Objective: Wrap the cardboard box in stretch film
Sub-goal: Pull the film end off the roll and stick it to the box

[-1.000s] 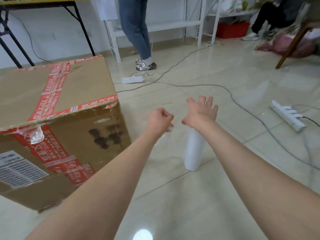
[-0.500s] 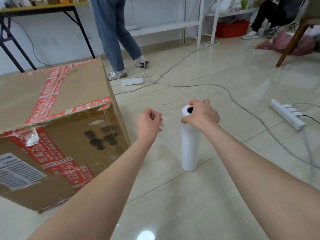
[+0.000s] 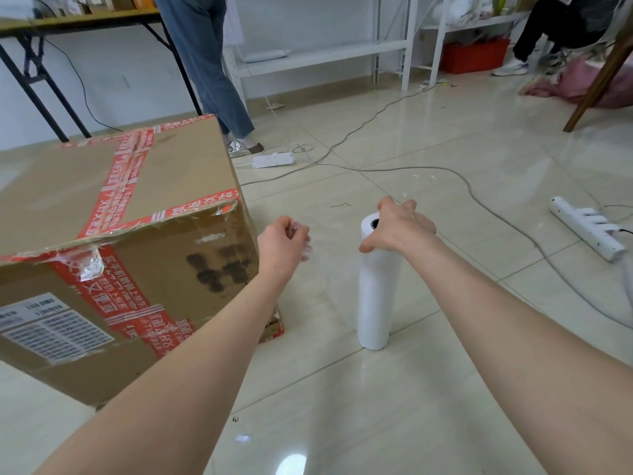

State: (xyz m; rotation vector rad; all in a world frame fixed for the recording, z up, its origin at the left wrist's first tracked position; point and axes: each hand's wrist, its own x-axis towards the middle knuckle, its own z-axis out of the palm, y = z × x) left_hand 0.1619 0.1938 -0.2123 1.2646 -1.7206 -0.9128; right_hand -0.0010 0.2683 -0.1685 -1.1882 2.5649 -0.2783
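A large cardboard box [image 3: 164, 186] with red printed tape sits on the floor at the left. To its right a white roll of stretch film [image 3: 375, 296] stands upright on the tiles. My right hand [image 3: 399, 228] grips the roll's top end. My left hand [image 3: 284, 243], fingers curled, pinches the loose end of the clear film [image 3: 313, 248], which stretches faintly from the roll toward the box's right corner.
A person in jeans [image 3: 212, 73] stands just behind the box. Two white power strips [image 3: 273, 160] [image 3: 587, 228] and grey cables [image 3: 479, 197] lie on the tiles. White shelving [image 3: 407, 39], a black-legged table [image 3: 68, 22], a seated person [image 3: 541, 32] and a wooden leg [image 3: 599, 77] line the back.
My right hand closed on the roll's top, which it first covered with spread fingers. My left hand drew leftward toward the box with the film. The person in jeans stepped left.
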